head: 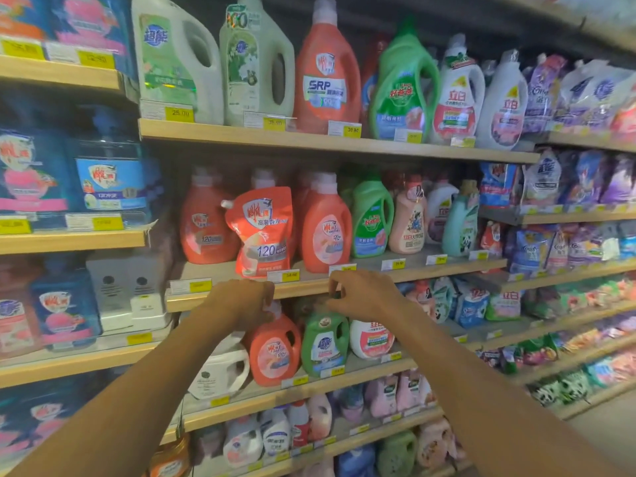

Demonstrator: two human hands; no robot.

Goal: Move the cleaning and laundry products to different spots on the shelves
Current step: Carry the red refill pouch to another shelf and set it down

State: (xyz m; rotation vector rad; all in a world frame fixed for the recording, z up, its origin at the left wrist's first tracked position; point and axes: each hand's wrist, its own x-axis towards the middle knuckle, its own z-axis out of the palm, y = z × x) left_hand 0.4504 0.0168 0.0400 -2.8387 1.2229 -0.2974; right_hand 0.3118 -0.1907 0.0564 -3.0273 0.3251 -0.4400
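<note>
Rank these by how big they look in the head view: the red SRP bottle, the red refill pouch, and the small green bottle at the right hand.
1. Red SRP bottle, clearly largest.
2. Red refill pouch.
3. Small green bottle, smallest, though the right hand covers part of its top.

Orange bottle (273,352) cap partly behind left hand (241,301)

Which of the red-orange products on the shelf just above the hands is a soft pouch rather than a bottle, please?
The pouch marked 120, with a white spout at its top left; the red-orange bottles beside it are rigid, with caps.
</note>
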